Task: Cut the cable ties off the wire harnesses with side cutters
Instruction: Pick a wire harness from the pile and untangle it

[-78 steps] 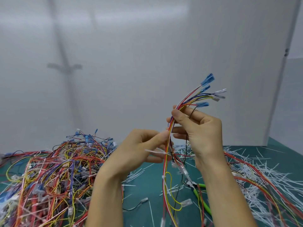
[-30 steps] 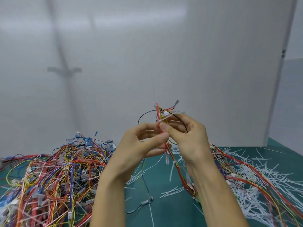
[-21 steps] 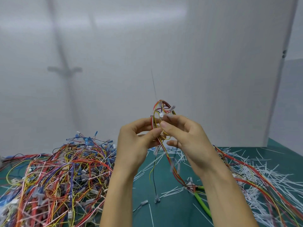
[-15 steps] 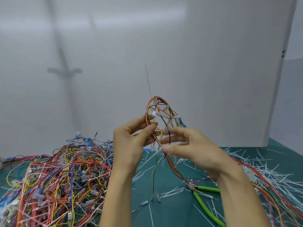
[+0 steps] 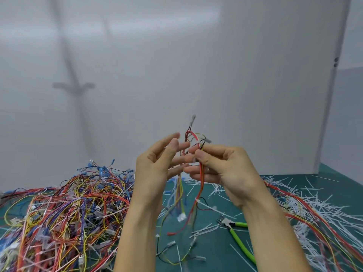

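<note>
Green desk (image 5: 216, 256) below a blank wall (image 5: 176, 55): in the head view the right hand (image 5: 222, 169) pinches the harness (image 5: 200, 185), which hangs from 12 to 6 o'clock, while the left hand (image 5: 157, 165) is spread loose at its 9 o'clock, holding nothing. Cutters (image 5: 236, 238) lie at 6 o'clock under the right wrist, nose toward 10, so I judge the right hand nearer to them.

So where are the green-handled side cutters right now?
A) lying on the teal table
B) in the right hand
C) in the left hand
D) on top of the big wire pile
A: the green-handled side cutters lie on the teal table, with no hand touching them.
</note>
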